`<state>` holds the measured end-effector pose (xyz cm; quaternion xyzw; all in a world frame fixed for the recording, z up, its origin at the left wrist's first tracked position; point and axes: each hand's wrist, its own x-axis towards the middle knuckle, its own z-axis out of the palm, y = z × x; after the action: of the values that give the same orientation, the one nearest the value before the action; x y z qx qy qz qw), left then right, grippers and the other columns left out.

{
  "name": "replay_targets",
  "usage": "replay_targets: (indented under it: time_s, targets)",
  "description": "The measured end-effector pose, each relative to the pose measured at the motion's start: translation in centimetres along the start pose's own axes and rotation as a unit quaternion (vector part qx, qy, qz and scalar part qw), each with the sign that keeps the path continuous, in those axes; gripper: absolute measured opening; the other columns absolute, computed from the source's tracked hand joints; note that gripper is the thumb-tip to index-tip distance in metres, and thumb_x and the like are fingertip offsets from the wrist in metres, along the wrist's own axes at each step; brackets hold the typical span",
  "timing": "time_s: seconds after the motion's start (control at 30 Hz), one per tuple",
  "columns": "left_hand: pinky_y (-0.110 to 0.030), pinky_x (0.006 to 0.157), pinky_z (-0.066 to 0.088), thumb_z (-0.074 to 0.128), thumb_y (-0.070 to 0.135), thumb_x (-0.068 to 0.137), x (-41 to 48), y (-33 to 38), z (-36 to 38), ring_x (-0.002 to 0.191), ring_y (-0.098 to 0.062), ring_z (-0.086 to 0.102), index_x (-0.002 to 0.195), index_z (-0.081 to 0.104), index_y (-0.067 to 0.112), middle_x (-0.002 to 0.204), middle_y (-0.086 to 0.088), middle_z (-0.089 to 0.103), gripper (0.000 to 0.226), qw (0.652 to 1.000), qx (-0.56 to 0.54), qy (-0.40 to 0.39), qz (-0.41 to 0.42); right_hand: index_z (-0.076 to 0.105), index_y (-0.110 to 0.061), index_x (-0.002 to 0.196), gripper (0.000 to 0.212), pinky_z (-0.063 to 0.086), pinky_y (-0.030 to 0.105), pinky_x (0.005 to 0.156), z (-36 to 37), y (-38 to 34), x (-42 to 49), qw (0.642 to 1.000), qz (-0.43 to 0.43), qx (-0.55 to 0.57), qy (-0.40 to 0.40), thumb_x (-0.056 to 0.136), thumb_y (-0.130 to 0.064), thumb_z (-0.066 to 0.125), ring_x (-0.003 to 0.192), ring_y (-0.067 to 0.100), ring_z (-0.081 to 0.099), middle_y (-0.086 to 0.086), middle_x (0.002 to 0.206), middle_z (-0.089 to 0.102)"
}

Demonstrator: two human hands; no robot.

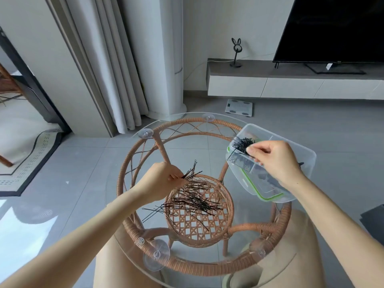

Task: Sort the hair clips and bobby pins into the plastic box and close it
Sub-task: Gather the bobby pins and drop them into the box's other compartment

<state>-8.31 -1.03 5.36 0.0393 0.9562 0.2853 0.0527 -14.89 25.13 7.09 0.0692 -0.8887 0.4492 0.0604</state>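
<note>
A loose pile of black bobby pins (pixel 195 201) lies on the round glass tabletop (pixel 133 206). My left hand (pixel 160 181) pinches a bunch of pins (pixel 192 173) that fan upward from its fingertips, just above the pile's far left edge. The clear plastic box (pixel 305 161) with dividers sits at the table's right edge on its green-sealed lid (pixel 268 197). My right hand (pixel 274 159) is over the box, its fingers pinching black pins (pixel 242 145) in the far left compartment. The hand hides the other compartments.
The glass top rests on a rattan frame (pixel 207 267) with suction cups (pixel 155 255) and a woven lower shelf. Beyond it are a grey tiled floor, a white scale (pixel 239 107), curtains, a TV bench and a TV. My knees are under the table's near edge.
</note>
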Motion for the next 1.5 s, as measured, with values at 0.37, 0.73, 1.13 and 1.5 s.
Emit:
replay_targets:
  time_s: [0.37, 0.73, 1.13, 1.5]
  targets:
    - [-0.003, 0.052, 0.034, 0.062, 0.024, 0.086, 3.1, 3.3, -1.1, 0.068, -0.008, 0.056, 0.097, 0.072, 0.009, 0.093, -0.006, 0.074, 0.022, 0.999, -0.015, 0.046, 0.021, 0.061, 0.004, 0.079, 0.019, 0.054, 0.032, 0.069, 2.3, 0.6, 7.6, 0.963, 0.171, -0.205, 0.034, 0.085, -0.015, 0.06, 0.077, 0.032, 0.066, 0.017, 0.085, 0.069]
    - [-0.029, 0.054, 0.038, 0.06, 0.016, 0.085, 11.2, 11.8, 1.1, 0.055, -0.028, 0.046, 0.058, 0.058, 0.002, 0.058, -0.013, 0.053, 0.031, 0.998, 0.021, 0.004, 0.059, 0.059, 0.0, 0.076, 0.03, 0.054, 0.051, 0.075, -1.6, 1.0, 4.8, 0.986, 0.055, -0.136, 0.08, 0.092, -0.011, 0.037, 0.078, 0.04, 0.064, 0.024, 0.081, 0.067]
    - [-0.03, 0.068, 0.041, 0.053, 0.006, 0.089, 15.2, 15.8, 6.5, 0.097, -0.032, 0.062, 0.097, 0.061, 0.002, 0.103, -0.015, 0.066, 0.012, 0.983, 0.175, -0.015, 0.052, 0.066, -0.007, 0.107, 0.026, 0.052, 0.044, 0.086, -2.6, 2.1, -0.5, 0.993, 0.037, -0.071, 0.082, 0.09, -0.008, 0.046, 0.089, 0.029, 0.067, 0.014, 0.096, 0.072]
    - [-0.036, 0.074, 0.057, 0.05, 0.005, 0.087, 4.9, 3.8, 1.4, 0.083, -0.028, 0.065, 0.094, 0.07, 0.009, 0.098, -0.012, 0.069, 0.022, 0.989, 0.123, 0.082, -0.034, 0.06, -0.011, 0.111, 0.029, 0.042, 0.022, 0.073, 1.6, -0.1, -6.6, 0.971, 0.026, -0.167, -0.167, 0.091, -0.03, 0.052, 0.089, 0.017, 0.061, 0.004, 0.103, 0.066]
